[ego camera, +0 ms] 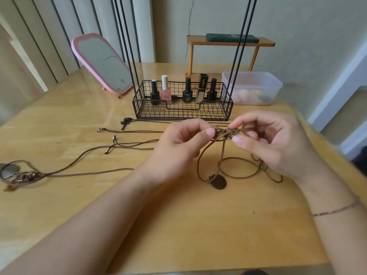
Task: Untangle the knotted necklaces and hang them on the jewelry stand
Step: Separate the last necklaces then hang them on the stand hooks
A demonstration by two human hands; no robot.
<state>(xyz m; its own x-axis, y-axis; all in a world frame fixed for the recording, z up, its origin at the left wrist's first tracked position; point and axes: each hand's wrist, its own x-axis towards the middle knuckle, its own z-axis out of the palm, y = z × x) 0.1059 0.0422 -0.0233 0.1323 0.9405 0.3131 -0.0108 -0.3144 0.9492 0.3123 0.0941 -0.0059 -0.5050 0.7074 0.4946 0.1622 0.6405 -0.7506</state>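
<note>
Necklace knot, brown cord with a metal bit in it, sits up off the table between our two hands, running left-right; left hand pinches its left end with thumb and forefinger, right hand pinches the right end, so both are equally near. Cord loops hang down to a dark oval pendant lying on the table below. Stand is just behind; other necklaces lie well left.
</note>
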